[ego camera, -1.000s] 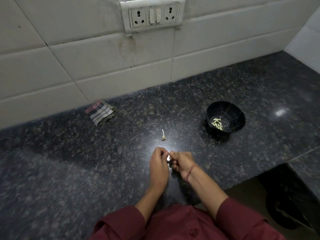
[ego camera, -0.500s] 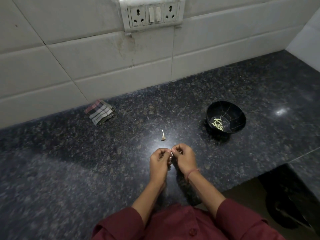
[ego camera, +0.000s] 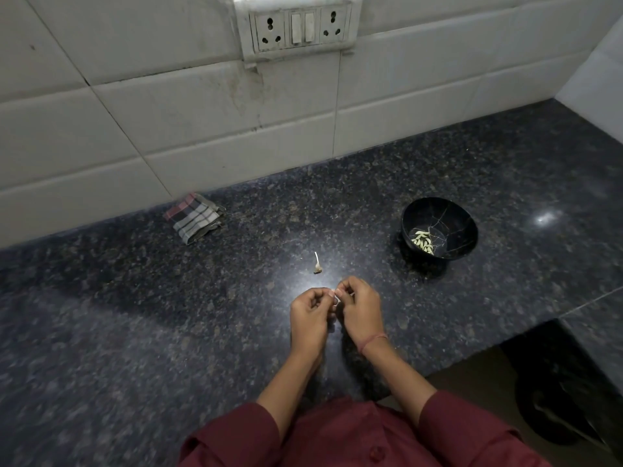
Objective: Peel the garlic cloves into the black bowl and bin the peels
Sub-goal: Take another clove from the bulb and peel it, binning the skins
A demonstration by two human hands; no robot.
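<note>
Evidently the peeling was under way: the left hand and the right hand met fingertip to fingertip just above the table. Both were curled and pinching one small pale garlic clove between them, probably so that one could steady it while the other's nails worked at the skin. Which hand did which was too small to tell. They were held low and close to the body, so loosened peel would likely drop onto the table in front rather than scatter. The black bowl stood to the right and a little farther back, well apart from the hands yet seemingly within the right arm's reach. A small heap of peeled cloves lay on its floor, so the task looked partly done. A bare garlic stalk lay just beyond the hands, probably set aside for binning. A folded checked cloth sat by the wall, out of the way. A dark round shape below the table's right edge may have been the bin.
</note>
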